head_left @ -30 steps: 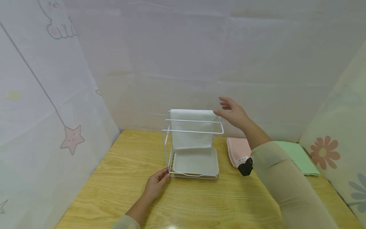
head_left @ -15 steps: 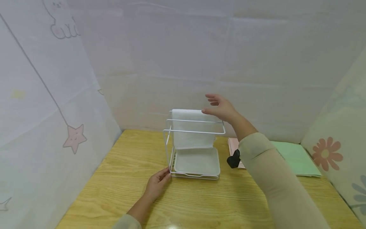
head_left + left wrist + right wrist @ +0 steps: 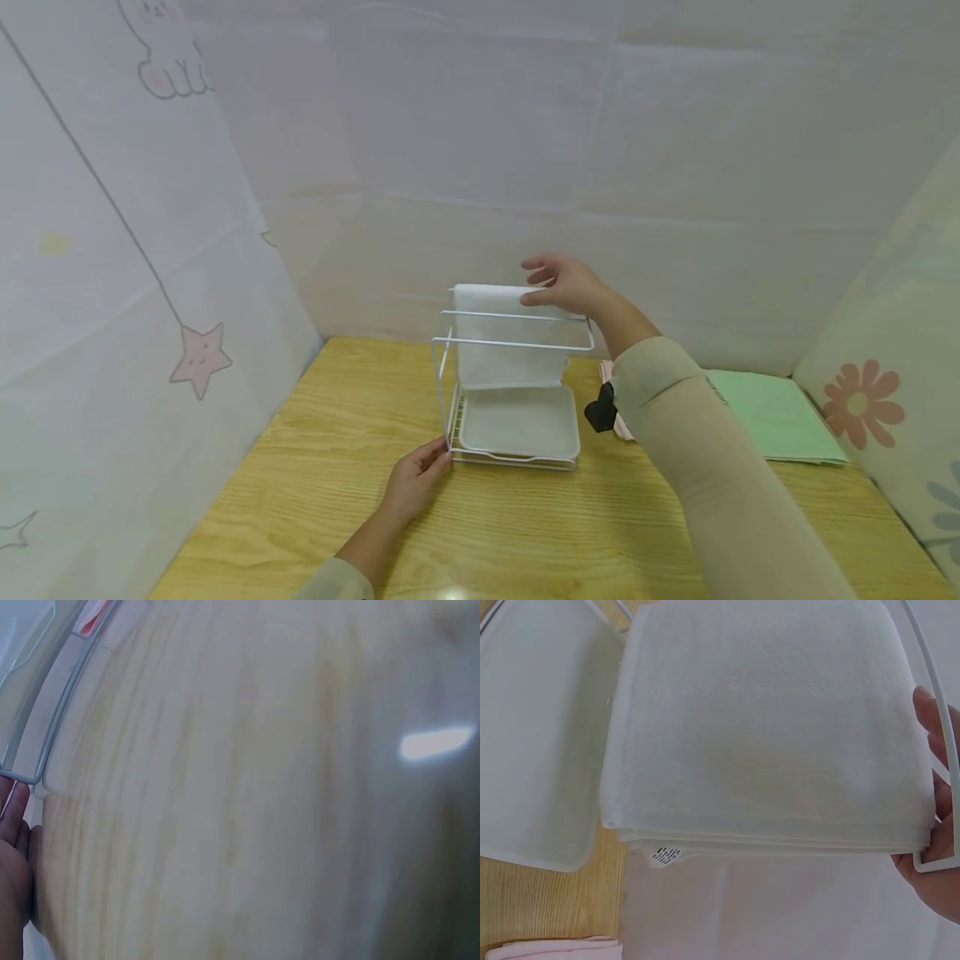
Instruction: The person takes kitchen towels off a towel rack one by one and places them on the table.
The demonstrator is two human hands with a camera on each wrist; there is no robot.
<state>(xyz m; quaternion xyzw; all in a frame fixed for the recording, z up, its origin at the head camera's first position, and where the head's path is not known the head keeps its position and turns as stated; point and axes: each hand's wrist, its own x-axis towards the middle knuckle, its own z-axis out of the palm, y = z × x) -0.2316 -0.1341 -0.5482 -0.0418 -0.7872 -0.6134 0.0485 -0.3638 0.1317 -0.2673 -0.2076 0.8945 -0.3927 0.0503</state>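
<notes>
A white wire rack (image 3: 517, 343) stands on the table with a shallow pale tray (image 3: 519, 425) in its base. Over its rearmost top bar hangs a folded white towel (image 3: 506, 362), which shows several layers and a printed label in the right wrist view. My left hand (image 3: 411, 482) holds the rack's lower left front corner between thumb and fingers. At the towel's top edge is my right hand (image 3: 572, 287), thumb in front and fingers spread apart above and behind it. In the right wrist view, those fingers (image 3: 928, 720) lie along the towel's upper edge.
A folded pink towel (image 3: 606, 372) lies right of the rack, mostly behind my right forearm. Farther right is a folded green cloth (image 3: 780, 412). Printed fabric walls (image 3: 420, 167) enclose the wooden table (image 3: 300, 483). A black heart-shaped piece (image 3: 602, 408) sits by my right cuff.
My right hand has moved left along the towel's top edge and dipped slightly onto it. The forearm now covers more of the pink towel. My left hand keeps its hold on the rack.
</notes>
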